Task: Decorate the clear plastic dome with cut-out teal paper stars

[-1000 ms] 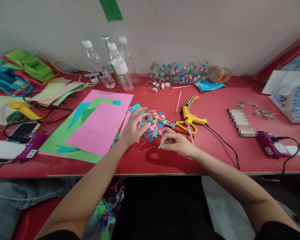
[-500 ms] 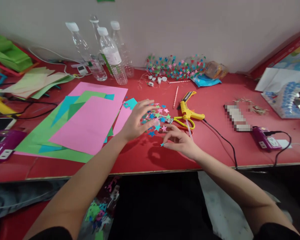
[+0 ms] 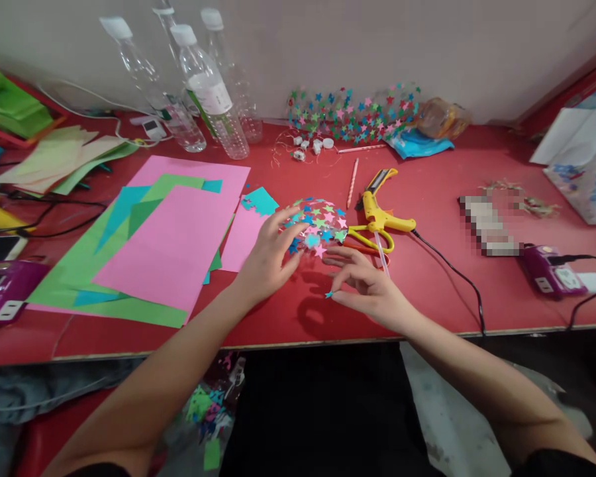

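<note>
My left hand (image 3: 265, 258) curves its fingers around the left side of a clear, rounded plastic piece (image 3: 314, 224) covered in pink, blue and green stars. Its lower end is partly hidden by my fingers. My right hand (image 3: 370, 285) pinches a small blue star (image 3: 329, 295) between thumb and forefinger, just in front of that piece; its other fingers are loosely bent near the piece's right side. Close behind my right hand lie yellow-handled scissors (image 3: 385, 240) and a yellow glue gun (image 3: 377, 212) with a clear glue stick in it.
Coloured paper sheets (image 3: 169, 232) cover the left of the red table (image 3: 278, 324). Several clear bottles (image 3: 213, 93) stand by the wall, beside a star-covered clear roll (image 3: 352, 114). A cut blue paper (image 3: 264, 200) lies behind my left hand. Purple power strips (image 3: 546, 271) sit at both sides.
My left hand has shifted, with its fingers lower around the left side of the star-covered piece, which is turned slightly. My right hand still pinches the blue star. The camera view has shifted slightly.
</note>
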Action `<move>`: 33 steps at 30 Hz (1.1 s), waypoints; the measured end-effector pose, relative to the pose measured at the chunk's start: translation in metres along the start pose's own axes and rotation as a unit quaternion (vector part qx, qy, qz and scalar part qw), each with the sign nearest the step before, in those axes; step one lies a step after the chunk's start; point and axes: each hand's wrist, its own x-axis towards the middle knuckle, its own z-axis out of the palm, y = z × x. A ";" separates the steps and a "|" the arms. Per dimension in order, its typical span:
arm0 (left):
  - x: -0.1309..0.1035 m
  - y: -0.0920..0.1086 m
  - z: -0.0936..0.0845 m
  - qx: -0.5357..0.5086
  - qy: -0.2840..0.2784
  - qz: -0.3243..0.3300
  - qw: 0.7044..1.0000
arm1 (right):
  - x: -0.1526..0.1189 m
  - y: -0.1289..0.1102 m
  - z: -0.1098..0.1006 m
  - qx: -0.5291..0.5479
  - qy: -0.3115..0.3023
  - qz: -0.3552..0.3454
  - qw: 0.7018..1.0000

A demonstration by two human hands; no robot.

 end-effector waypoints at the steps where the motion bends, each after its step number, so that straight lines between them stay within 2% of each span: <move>1: 0.000 0.000 -0.001 -0.002 -0.002 0.002 1.000 | -0.001 -0.002 -0.002 -0.025 0.007 -0.004 1.000; 6: -0.006 0.003 -0.004 -0.014 -0.007 -0.002 1.000 | 0.002 -0.009 -0.014 -0.134 0.063 -0.032 0.988; 11: -0.008 0.007 -0.007 -0.012 -0.014 -0.001 1.000 | 0.014 -0.020 -0.026 -0.175 0.074 -0.068 0.979; 17: -0.006 0.017 -0.013 -0.007 -0.002 0.010 1.000 | 0.030 -0.029 -0.051 -0.220 0.072 -0.115 0.966; 22: 0.005 0.035 -0.013 0.002 0.023 0.016 1.000 | 0.040 -0.031 -0.067 -0.256 0.016 -0.110 0.960; 27: 0.012 0.043 -0.009 0.005 0.055 0.021 0.998 | 0.039 -0.021 -0.063 -0.220 0.009 -0.085 0.972; 33: -0.011 0.035 -0.006 0.005 0.101 -0.026 0.995 | 0.035 -0.014 -0.050 -0.227 -0.009 -0.099 0.969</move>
